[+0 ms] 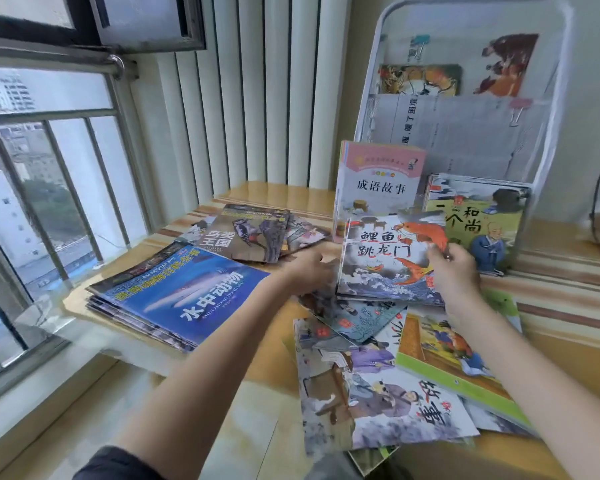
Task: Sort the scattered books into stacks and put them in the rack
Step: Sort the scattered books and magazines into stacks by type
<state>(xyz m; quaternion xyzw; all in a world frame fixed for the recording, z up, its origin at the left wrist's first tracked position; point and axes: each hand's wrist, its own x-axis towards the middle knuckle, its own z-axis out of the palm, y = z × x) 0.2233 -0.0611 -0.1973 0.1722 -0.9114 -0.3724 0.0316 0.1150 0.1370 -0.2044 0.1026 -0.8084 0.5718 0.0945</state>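
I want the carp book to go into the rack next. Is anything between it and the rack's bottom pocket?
Yes. The carp book, held by the right hand, sits directly in front of the idiom-stories book and the monk book, both upright at the foot of the rack, blocking the bottom pocket.

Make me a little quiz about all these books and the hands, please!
1. True or false: the right hand holds the red fish book by its right edge.
2. Which book tops the stack nearest the window? A. the blue shark book B. the monk book C. the pink book
3. Fill in: the monk book stands upright in front of the white ____.

Key: 1 true. 2 A. 3 rack.
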